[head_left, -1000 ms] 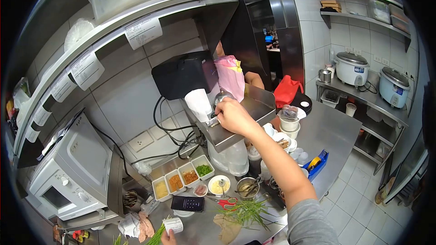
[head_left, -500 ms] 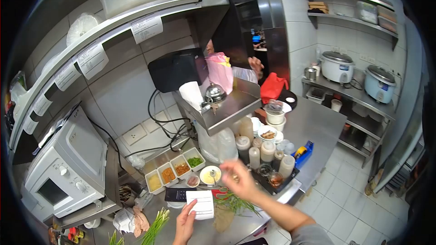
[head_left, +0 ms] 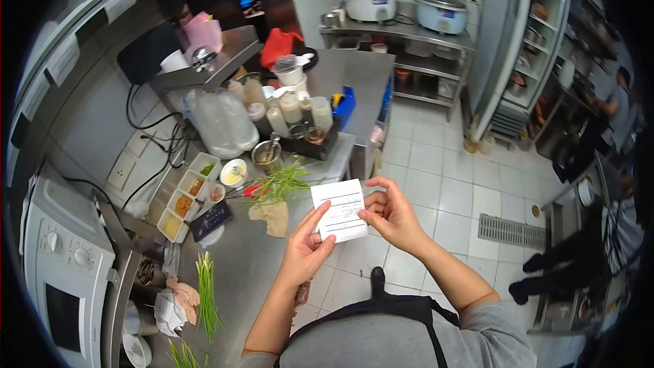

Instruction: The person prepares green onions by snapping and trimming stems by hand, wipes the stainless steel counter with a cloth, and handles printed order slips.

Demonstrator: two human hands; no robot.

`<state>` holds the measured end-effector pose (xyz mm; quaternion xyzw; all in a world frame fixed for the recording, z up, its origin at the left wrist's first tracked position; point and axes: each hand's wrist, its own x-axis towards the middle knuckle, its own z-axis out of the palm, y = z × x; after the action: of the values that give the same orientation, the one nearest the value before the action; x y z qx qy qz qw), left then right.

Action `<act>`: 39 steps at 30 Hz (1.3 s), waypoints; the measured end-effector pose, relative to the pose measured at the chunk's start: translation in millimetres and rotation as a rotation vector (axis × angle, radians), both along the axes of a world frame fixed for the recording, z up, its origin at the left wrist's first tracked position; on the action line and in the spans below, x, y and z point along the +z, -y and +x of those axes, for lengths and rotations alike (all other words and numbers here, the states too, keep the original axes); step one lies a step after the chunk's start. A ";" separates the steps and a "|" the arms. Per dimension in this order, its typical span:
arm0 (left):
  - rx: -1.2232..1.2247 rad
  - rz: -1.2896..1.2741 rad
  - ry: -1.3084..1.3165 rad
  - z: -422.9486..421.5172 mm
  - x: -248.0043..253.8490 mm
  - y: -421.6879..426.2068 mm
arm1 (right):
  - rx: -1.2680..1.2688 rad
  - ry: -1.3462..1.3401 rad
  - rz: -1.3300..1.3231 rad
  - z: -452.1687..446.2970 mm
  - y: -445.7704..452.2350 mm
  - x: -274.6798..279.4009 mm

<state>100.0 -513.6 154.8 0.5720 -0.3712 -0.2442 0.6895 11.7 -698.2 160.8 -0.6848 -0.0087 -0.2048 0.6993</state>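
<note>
A white printed order slip [head_left: 345,223] is held up in front of my body, just past the counter's edge. My left hand [head_left: 304,253] grips its lower left side between thumb and fingers. At the slip's right edge, my right hand [head_left: 394,217] has its fingers curled and its thumb and fingertips closed on the paper. Lines of print show on the slip, too small to read. Nearest on the counter are a bunch of green onions [head_left: 283,180], red-handled scissors [head_left: 255,191] partly under the greens, and a tan cloth [head_left: 274,217].
Ingredient tubs [head_left: 182,206], a dark phone-like device [head_left: 211,220] and sauce bottles [head_left: 291,105] line the counter [head_left: 252,286]. A microwave [head_left: 65,279] stands left. Rice cookers [head_left: 441,13] sit on the far shelf. Co-workers [head_left: 616,105] are at the right, beyond the tiled floor.
The view has swung right and down. My right hand has come from above the counter to the slip's right edge. My left hand still holds the slip, now past the counter's edge.
</note>
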 end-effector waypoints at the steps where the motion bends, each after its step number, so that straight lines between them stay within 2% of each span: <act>1: -0.016 -0.037 0.045 -8.9 0.7 7.3 | -0.045 0.030 -0.035 -14.8 1.8 3.6; 5: -0.144 -0.036 0.039 -46.3 15.7 34.0 | -0.189 0.012 -0.117 -74.1 17.9 10.5; 6: -0.168 0.011 0.133 -54.2 17.1 42.3 | -0.215 -0.017 -0.140 -89.3 24.5 11.0; 9: -0.203 0.119 0.469 -82.1 27.2 75.5 | -0.514 0.137 -0.616 -136.0 48.0 26.0; 12: -0.581 0.229 0.742 -111.9 43.9 121.9 | -0.488 0.038 -0.758 -197.0 78.1 32.8; 13: -0.582 0.197 0.727 -129.6 45.6 140.7 | -0.444 -0.020 -0.855 -220.1 85.6 36.7; 14: -0.600 0.183 0.769 -143.6 47.9 160.2 | -0.417 -0.116 -0.733 -244.0 95.3 34.9; 16: -0.557 0.062 0.747 -176.1 51.2 200.9 | -0.360 -0.282 -0.489 -287.7 118.3 29.7; 17: -0.552 -0.021 0.745 -190.0 48.9 222.3 | -0.438 -0.223 -0.480 -307.5 128.4 25.0; 20: -0.528 -0.107 0.509 -244.2 43.4 271.7 | -0.585 -0.243 -0.211 -362.2 147.5 24.6; 21: -0.637 -0.083 0.411 -253.2 33.7 282.6 | -0.639 -0.177 -0.119 -374.4 154.0 18.1; 24: -0.627 -0.035 0.239 -286.7 26.0 303.7 | -0.688 -0.019 0.040 -404.5 170.8 10.6; 25: -0.652 -0.041 0.232 -290.7 23.1 311.6 | -0.705 -0.017 0.029 -412.7 175.3 9.8; 28: -0.937 0.074 -0.081 -304.2 20.4 325.8 | -0.792 0.014 0.004 -431.1 183.3 1.9; 29: -0.985 0.113 -0.094 -309.6 18.5 332.0 | -0.832 0.024 -0.008 -436.5 184.7 -2.9; 33: -0.871 0.014 -0.095 -337.1 12.9 359.0 | -0.994 0.025 -0.077 -462.5 182.0 -3.2; 35: -0.888 -0.034 -0.062 -356.9 10.2 369.1 | -1.060 0.027 -0.096 -479.4 180.4 -6.4; 38: -0.868 -0.089 0.026 -386.8 12.3 379.0 | -1.011 -0.163 -0.445 -521.3 186.2 2.4; 39: -0.859 -0.111 0.059 -400.2 12.3 382.4 | -1.048 -0.166 -0.400 -531.0 186.1 5.7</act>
<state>-300.2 -896.0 167.2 0.3346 -0.6075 -0.4722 0.5441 -519.3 -884.3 166.5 -0.7305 0.3486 -0.4646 0.3592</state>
